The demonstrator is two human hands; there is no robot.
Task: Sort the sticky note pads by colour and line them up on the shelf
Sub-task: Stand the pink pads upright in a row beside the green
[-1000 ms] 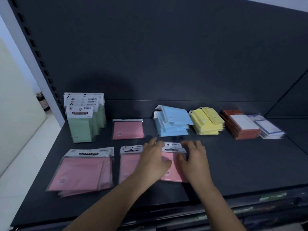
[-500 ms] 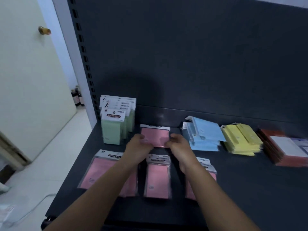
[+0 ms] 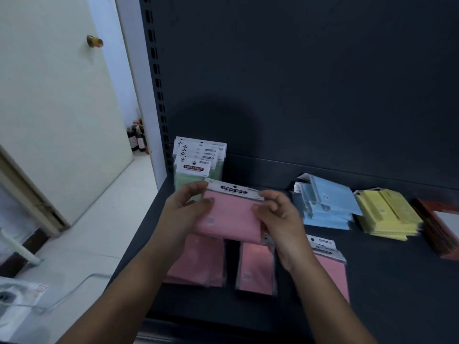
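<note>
Shelf [image 3: 387, 289], dark, beside pale door [image 3: 62, 108]; green pads [image 3: 196, 170], blue pads [image 3: 330, 209], yellow pads [image 3: 387, 217] along its back. Left hand [image 3: 188, 211] and right hand [image 3: 282, 219] each hold a pinching grip on the pink pad [image 3: 232, 217].

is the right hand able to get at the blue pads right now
Probably yes: the blue pads lie just right of the right hand with nothing between, though it grips the pink pack.

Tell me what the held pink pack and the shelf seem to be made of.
The pink pack: probably paper notes in a clear, glossy plastic sleeve, whose clear edge shows past the pink. A white printed card header tops it. The shelf: likely painted metal, matt dark grey. Its upright has punched slots.
</note>
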